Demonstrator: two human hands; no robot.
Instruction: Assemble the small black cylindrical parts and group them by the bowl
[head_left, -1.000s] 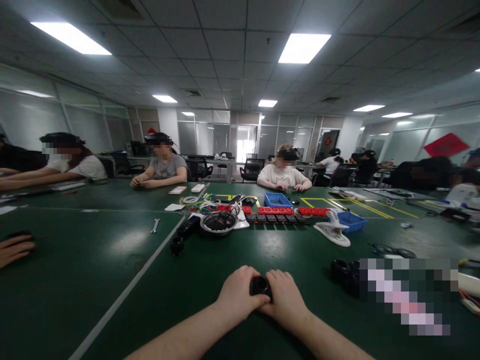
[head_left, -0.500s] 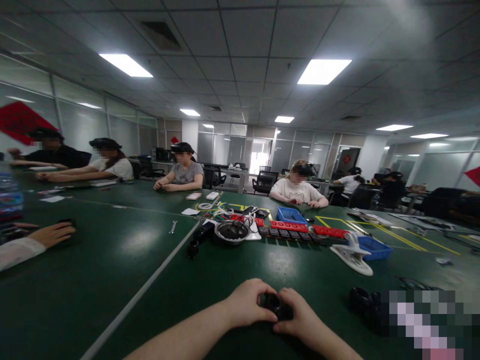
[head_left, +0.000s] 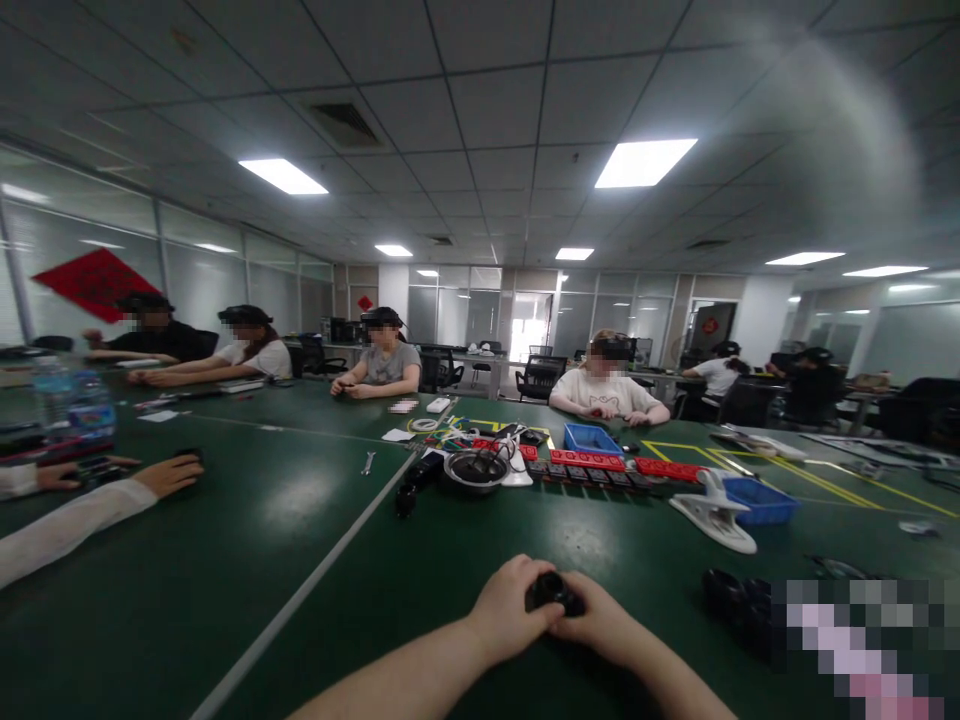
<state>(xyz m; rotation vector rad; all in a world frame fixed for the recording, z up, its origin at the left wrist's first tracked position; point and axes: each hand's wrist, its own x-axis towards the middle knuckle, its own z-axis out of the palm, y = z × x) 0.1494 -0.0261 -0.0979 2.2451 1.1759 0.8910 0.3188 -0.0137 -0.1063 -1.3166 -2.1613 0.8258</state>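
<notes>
A small black round object (head_left: 551,590) is held low over the green table (head_left: 420,600), at the bottom centre of the head view. My left hand (head_left: 510,612) wraps its left side, thumb in front and fingers behind. On the right side my right hand (head_left: 596,615) grips the same object, its fingers curled round it. A dark opening or rounded top shows between the two hands. The underside is hidden by the hands and shadow.
Ahead are a metal bowl (head_left: 476,470) with cables, red blocks (head_left: 589,462), a blue basket (head_left: 761,500) and a white stand (head_left: 716,515). Black round parts (head_left: 739,600) lie right. A person's hand (head_left: 169,477) rests at left; several people sit around the table.
The view has tilted up and turned slightly left. My hands have drawn closer together round the black object, covering more of it.
</notes>
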